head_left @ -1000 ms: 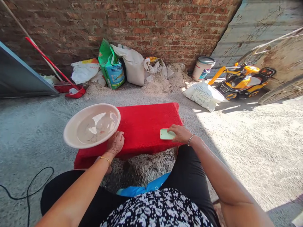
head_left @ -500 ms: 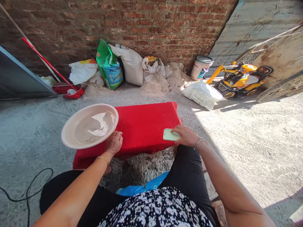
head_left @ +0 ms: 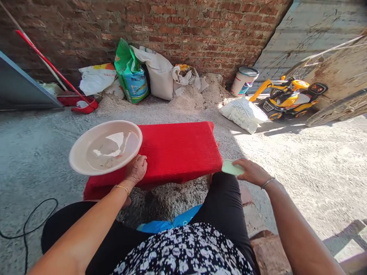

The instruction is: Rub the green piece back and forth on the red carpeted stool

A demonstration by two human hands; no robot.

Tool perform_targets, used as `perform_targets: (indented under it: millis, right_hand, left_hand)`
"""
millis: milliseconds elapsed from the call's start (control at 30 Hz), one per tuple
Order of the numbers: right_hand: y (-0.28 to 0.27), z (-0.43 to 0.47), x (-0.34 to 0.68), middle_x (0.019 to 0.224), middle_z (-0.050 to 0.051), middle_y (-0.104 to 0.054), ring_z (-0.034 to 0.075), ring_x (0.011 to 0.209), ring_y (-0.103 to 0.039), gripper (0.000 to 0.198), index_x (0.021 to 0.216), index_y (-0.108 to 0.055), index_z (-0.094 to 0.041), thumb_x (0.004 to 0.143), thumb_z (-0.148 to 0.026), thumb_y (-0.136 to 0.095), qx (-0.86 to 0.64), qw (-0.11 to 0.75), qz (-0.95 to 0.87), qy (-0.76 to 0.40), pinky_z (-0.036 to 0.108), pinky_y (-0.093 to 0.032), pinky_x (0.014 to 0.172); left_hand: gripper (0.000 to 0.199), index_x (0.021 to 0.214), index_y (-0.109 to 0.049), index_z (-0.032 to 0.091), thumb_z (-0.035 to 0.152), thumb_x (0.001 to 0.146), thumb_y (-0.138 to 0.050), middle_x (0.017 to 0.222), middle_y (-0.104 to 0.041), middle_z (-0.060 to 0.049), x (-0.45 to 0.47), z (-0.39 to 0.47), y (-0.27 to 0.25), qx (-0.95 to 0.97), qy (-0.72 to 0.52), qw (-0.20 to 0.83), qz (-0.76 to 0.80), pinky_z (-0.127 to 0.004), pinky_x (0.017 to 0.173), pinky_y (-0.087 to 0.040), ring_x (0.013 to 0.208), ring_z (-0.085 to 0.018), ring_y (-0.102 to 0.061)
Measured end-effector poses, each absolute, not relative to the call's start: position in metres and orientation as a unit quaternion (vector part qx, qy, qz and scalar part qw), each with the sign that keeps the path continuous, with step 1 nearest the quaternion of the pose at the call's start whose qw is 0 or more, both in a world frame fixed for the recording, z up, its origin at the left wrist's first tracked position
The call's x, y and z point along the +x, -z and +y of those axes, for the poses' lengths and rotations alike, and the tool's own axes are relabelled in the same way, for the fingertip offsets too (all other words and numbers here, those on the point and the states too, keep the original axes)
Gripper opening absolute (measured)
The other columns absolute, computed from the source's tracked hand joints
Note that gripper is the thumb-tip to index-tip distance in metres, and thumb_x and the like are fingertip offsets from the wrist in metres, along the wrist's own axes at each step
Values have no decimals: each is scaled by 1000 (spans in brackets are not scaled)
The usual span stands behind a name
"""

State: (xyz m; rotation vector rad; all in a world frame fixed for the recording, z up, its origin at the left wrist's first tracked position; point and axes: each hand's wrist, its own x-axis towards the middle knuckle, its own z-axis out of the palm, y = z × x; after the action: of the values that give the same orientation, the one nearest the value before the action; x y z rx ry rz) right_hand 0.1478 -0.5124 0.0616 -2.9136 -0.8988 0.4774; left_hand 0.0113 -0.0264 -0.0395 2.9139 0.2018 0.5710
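My right hand grips a flat pale green piece with rounded corners. Its underside is hidden, so I cannot tell its kind. It is at the right front corner of a bench-like surface covered in red cloth. My left hand rests on the cloth with fingers curled in, close to the rim of a pale pink basin. Whether it touches the basin I cannot tell. Water with bright reflections fills the basin, which stands on the cloth's left end and juts past it.
By the brick wall stand a green bag, a white sack, sand and a bucket. Another sack and a yellow toy digger are at right. A black cable lies at left; bricks sit by my right leg.
My right hand has moved right with the pale green piece, from above the cloth to its right front corner. My left hand stays beside the basin. The view has shifted slightly.
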Motion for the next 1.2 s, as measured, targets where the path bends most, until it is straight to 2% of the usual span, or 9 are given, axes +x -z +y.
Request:
perform_targets:
  millis: [67, 167, 433, 533, 633, 800, 967, 1067, 1200]
  right_hand:
    - [-69, -530, 151, 114, 9, -59, 25, 95, -59, 48, 116, -61, -21, 68, -22, -66, -960, 4, -247, -131, 34, -46, 79]
    - [-78, -514, 156, 111, 7, -60, 25, 97, -59, 45, 115, -62, -22, 70, -26, -67, -960, 32, -259, -105, 32, -46, 80]
    - [-68, -318, 167, 117, 8, -57, 23, 98, -57, 52, 123, -58, -23, 73, -27, -70, -875, 84, -458, -132, 32, -43, 83]
    - [-61, -283, 171, 117, 7, -57, 23, 98, -57, 54, 125, -57, -24, 73, -26, -70, -851, 83, -496, -150, 31, -43, 82]
    - [-53, -304, 188, 116, 8, -57, 23, 99, -57, 54, 123, -59, -23, 70, -22, -72, -865, 79, -468, -161, 31, -43, 83]
    - [-47, -419, 225, 113, 8, -57, 22, 100, -57, 52, 116, -62, -20, 65, -21, -73, -919, 100, -342, -166, 30, -44, 87]
    - [-48, -506, 226, 107, 9, -60, 27, 98, -58, 48, 109, -66, -21, 62, -28, -71, -970, 43, -208, -115, 37, -47, 86]
    - [-48, -503, 207, 109, 11, -59, 29, 101, -58, 46, 109, -65, -20, 65, -36, -67, -972, 79, -209, -73, 41, -46, 87]
    - [-59, -442, 167, 111, 7, -58, 26, 102, -57, 41, 109, -62, -24, 72, -41, -61, -927, 168, -330, -66, 39, -46, 90]
  left_hand:
    - [20, 88, -57, 18, 21, 84, -37, 82, -60, -8, 11, -27, 38, 978, -184, 73, 71, -35, 80, -46, 83, -22, -57]
    - [22, 90, -58, 16, 21, 85, -37, 84, -60, -9, 11, -28, 38, 980, -176, 61, 75, -35, 80, -45, 83, -22, -57]
    - [23, 91, -58, 16, 20, 87, -35, 84, -60, -8, 10, -28, 38, 982, -165, 55, 76, -34, 81, -45, 83, -22, -56]
    - [23, 91, -58, 16, 19, 87, -35, 84, -60, -8, 9, -29, 37, 983, -161, 50, 75, -34, 81, -45, 84, -21, -56]
    - [22, 90, -58, 16, 19, 86, -36, 84, -60, -8, 8, -30, 35, 982, -160, 52, 80, -33, 81, -45, 83, -21, -56]
    - [22, 93, -57, 17, 18, 87, -37, 85, -60, -8, 9, -31, 35, 982, -154, 75, 82, -33, 82, -44, 85, -21, -56]
    - [24, 96, -58, 16, 17, 87, -36, 89, -60, -8, 7, -37, 31, 982, -129, 91, 103, -32, 85, -43, 89, -20, -55]
    - [25, 98, -59, 16, 16, 87, -36, 92, -59, -8, 8, -45, 24, 982, -95, 113, 119, -33, 85, -43, 90, -20, -55]
    - [25, 97, -61, 16, 14, 86, -38, 96, -59, -9, 4, -50, 9, 978, -46, 150, 135, -34, 86, -44, 91, -20, -55]
